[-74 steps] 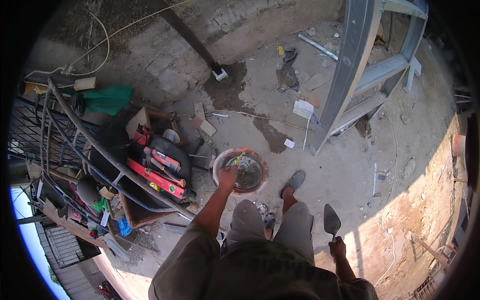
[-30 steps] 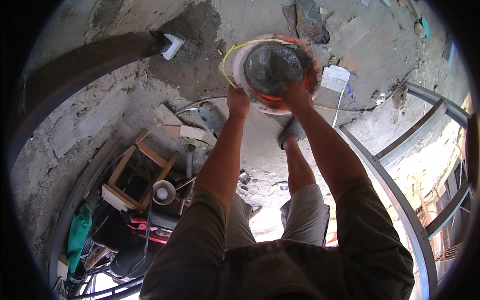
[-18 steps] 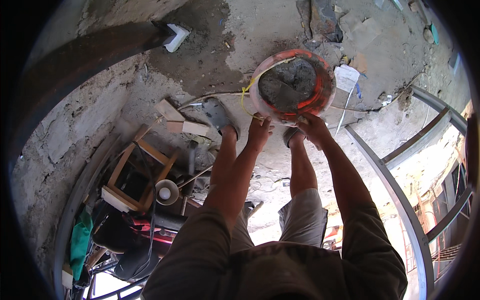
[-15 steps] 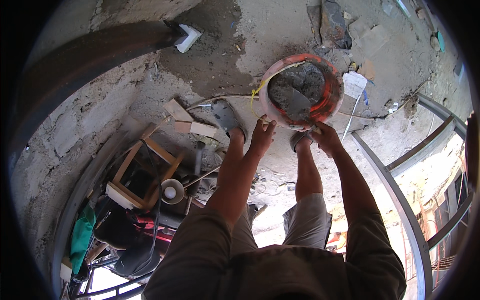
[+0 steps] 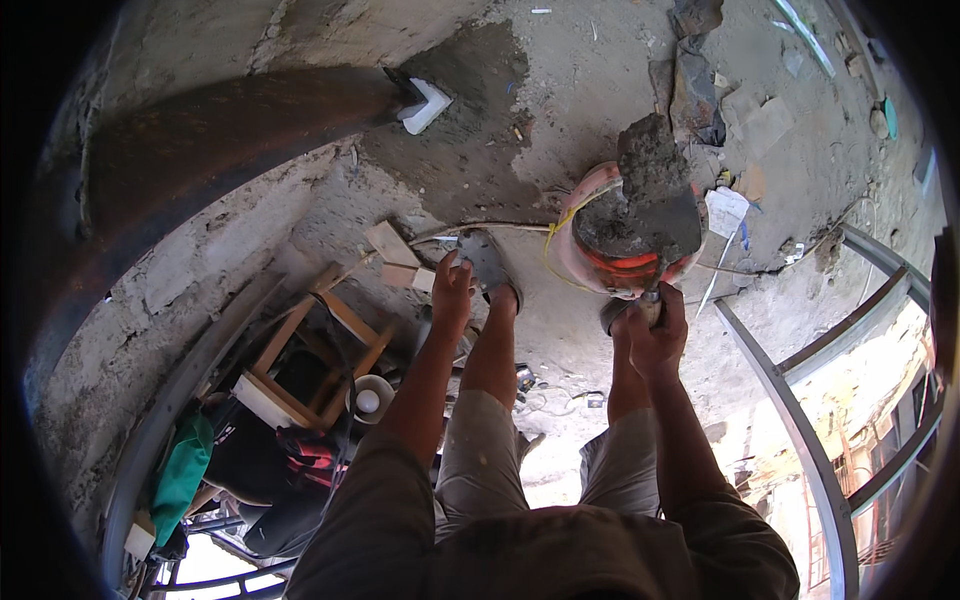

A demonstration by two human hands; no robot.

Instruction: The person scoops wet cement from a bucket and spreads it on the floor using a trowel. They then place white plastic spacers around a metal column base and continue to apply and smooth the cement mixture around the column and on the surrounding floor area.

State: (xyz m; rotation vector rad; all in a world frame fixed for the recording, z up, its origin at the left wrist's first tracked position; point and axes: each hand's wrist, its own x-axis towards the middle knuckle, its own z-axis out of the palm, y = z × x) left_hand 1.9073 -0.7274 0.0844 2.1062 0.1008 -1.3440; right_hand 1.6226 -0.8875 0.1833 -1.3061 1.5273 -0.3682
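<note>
Head view: how does the trowel (image 5: 677, 226) look?

"Grey and broad in the blade, smooth at the near part, with a dark, rough, wet-looking lump of mortar (image 5: 650, 155) at the far end."

"And where is it from the right hand (image 5: 657, 335)?"

"At 12 o'clock. That hand is wrapped around the handle (image 5: 652, 299), and the blade reaches over the bucket (image 5: 593, 184), the lump hiding part of the rim near 12 o'clock. Mortar also lies inside the bucket; its orange inner wall shows at 6 o'clock, and a yellow cord (image 5: 552, 236) hangs at 9 o'clock."

"What of the left hand (image 5: 453, 292)?"

"Fingers apart and slightly bent, away from the bucket; the trowel is between 2 and 3 o'clock from it."
</note>
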